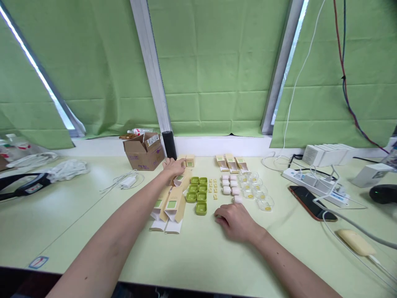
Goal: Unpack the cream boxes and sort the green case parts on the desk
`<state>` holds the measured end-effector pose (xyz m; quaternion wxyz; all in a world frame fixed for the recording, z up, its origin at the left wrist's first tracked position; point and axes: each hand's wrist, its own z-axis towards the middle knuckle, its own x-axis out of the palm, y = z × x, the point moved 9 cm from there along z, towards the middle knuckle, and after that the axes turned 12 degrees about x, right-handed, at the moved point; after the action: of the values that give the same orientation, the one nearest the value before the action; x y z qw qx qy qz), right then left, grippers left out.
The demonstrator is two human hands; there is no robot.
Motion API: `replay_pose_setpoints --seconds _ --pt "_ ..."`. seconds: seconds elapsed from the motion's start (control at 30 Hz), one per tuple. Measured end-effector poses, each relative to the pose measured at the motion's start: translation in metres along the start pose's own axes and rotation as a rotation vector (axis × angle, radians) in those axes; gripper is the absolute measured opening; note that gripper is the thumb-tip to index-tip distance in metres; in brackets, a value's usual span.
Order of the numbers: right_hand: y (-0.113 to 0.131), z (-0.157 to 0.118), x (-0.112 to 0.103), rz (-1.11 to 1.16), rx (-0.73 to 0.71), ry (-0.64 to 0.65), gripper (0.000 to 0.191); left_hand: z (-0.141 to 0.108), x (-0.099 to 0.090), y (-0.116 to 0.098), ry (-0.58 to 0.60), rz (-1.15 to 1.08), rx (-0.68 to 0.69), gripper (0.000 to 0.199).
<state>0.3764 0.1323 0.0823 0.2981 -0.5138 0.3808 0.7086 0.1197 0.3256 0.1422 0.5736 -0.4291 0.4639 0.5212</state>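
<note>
My left hand (173, 167) reaches out over the far end of the open tan boxes (175, 199), its fingers bent down beside a small box (190, 161); what they hold, if anything, is hidden. My right hand (235, 220) rests on the table with curled fingers, just below the pale pink pieces (226, 190). Between the hands stand several green square trays (201, 196) in two columns. Beside them lie several tiny yellow pieces (215, 191). Clear plastic cups (259, 192) stand right of the pink pieces. Three more open boxes (231, 163) lie behind.
A cardboard box (145, 153) and a black cylinder (169, 145) stand at the back left. A white cable (128, 181) lies nearer. To the right are a phone (312, 203), a power strip (316, 187), white boxes (327, 155) and a cream-coloured device (356, 242) with cables.
</note>
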Motion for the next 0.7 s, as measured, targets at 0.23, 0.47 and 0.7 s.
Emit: replay_pose_setpoints --seconds 0.23,0.47,0.7 --pt "-0.003 0.001 -0.004 -0.015 0.023 0.018 0.02 0.012 0.023 0.0 0.043 -0.035 -0.019 0.039" --pt "-0.006 0.001 -0.002 -0.01 0.046 0.031 0.017 0.019 0.03 0.007 0.062 0.004 0.01 0.038" --pt "-0.005 0.001 -0.002 0.015 0.04 0.024 0.013 0.02 0.028 0.01 0.04 0.051 0.037 0.038"
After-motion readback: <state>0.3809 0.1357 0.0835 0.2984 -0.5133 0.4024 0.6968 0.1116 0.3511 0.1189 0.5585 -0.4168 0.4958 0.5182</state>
